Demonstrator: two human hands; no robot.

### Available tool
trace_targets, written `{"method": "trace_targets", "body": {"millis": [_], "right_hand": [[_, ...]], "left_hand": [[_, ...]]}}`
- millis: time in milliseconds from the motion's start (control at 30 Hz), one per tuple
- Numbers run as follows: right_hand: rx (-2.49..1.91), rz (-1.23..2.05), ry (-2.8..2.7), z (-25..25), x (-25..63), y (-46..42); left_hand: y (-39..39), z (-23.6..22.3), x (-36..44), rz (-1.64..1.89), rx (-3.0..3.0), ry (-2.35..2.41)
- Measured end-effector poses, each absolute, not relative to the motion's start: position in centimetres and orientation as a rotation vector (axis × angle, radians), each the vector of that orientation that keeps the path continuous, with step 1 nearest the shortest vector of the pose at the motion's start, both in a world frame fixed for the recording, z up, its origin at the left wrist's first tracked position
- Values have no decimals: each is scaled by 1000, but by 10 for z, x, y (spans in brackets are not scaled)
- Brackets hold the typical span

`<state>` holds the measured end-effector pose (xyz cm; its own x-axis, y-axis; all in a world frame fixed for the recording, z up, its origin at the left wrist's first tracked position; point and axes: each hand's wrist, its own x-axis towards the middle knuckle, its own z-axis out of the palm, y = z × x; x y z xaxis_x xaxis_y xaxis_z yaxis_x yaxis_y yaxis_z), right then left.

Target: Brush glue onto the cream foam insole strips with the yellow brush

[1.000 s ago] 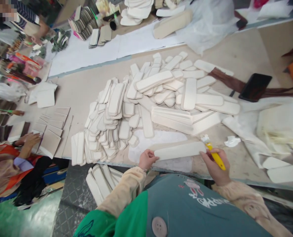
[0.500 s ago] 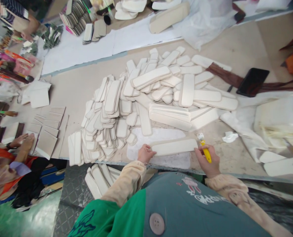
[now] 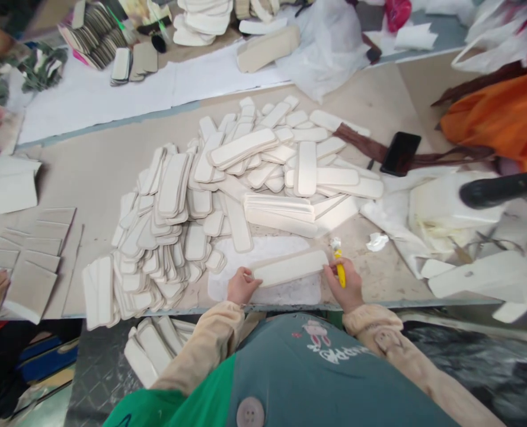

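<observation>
Pinching the strip [image 3: 292,268] by its ends with left hand [image 3: 242,286] and right hand [image 3: 345,286], clasping the brush [image 3: 340,274] in the latter too, holding the strip over the paper [image 3: 221,286] on the surface [image 3: 381,279], near the pile [image 3: 240,222].

Blue-grey apron [image 3: 290,367], rabbit print [image 3: 317,333] in pink and white on chest, pale lettering [image 3: 345,353] beside it. Large round pinkish button [image 3: 250,411], holes in middle. Beige sleeves [image 3: 201,347], loose, gathered at wrists; faint darker print on right one. Bright green cloth [image 3: 178,394] at left side, dark line marking low down.
</observation>
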<state>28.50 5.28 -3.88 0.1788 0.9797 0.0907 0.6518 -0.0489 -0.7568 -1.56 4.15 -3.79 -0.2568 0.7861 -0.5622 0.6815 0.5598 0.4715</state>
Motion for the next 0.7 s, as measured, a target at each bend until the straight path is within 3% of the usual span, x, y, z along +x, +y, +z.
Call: {"method": "trace_targets", "body": {"millis": [200, 467, 700], "right_hand": [[-1606, 373, -1721, -40, 293, 48], [-1149, 502, -2345, -36, 266, 38], [-1212, 388, -2458, -57, 272, 45]], "left_hand": [[41, -33, -12, 199, 1226, 1998], [41, -25, -6, 249, 1239, 1993], [43, -26, -6, 241, 1256, 2002]]}}
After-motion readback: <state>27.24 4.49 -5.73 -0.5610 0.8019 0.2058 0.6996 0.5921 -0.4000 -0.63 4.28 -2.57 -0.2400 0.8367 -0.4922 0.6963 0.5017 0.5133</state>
